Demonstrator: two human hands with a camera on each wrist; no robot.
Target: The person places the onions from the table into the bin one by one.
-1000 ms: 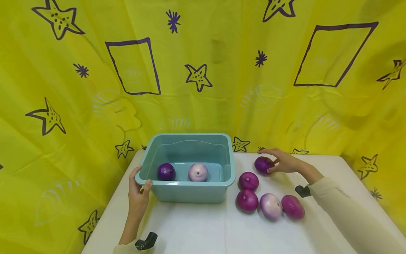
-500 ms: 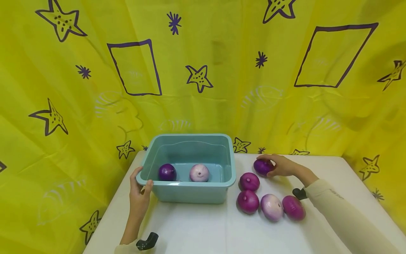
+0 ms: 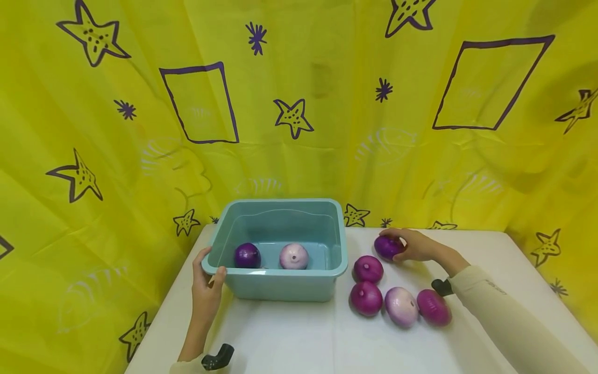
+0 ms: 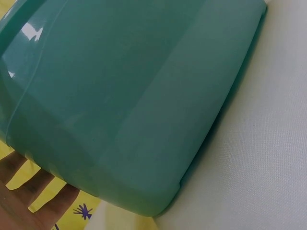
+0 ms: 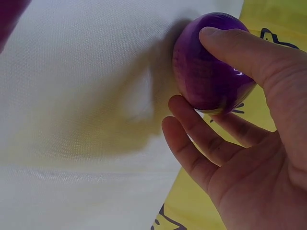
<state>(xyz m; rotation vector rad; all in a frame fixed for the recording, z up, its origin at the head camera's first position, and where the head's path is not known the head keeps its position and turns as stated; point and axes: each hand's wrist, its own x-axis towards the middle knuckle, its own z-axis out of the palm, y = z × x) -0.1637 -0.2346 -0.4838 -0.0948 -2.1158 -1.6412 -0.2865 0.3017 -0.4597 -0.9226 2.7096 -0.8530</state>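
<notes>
My right hand [image 3: 417, 246] holds a dark purple onion [image 3: 386, 247] at the back right of the table. In the right wrist view the thumb lies across the near side of the onion [image 5: 211, 62], fingers round its other side. My left hand [image 3: 205, 291] grips the front left corner of a teal plastic bin [image 3: 285, 285], thumb at the front rim, fingers along the left side. Inside the bin sit a dark purple onion [image 3: 247, 255] and a pale one, a white-purple onion [image 3: 294, 256]; the front wall hides part of the floor.
Several onions lie right of the bin: a magenta onion [image 3: 368, 269], another magenta onion [image 3: 366, 298] in front of it, a pale onion [image 3: 402, 307] and an oblong magenta onion [image 3: 434, 307]. Behind the white table [image 3: 280, 337] hangs a yellow curtain [image 3: 327, 166].
My right hand has closed its fingers round the dark purple onion, which has barely moved. My left hand keeps its grip on the bin. The head view has shifted slightly.
</notes>
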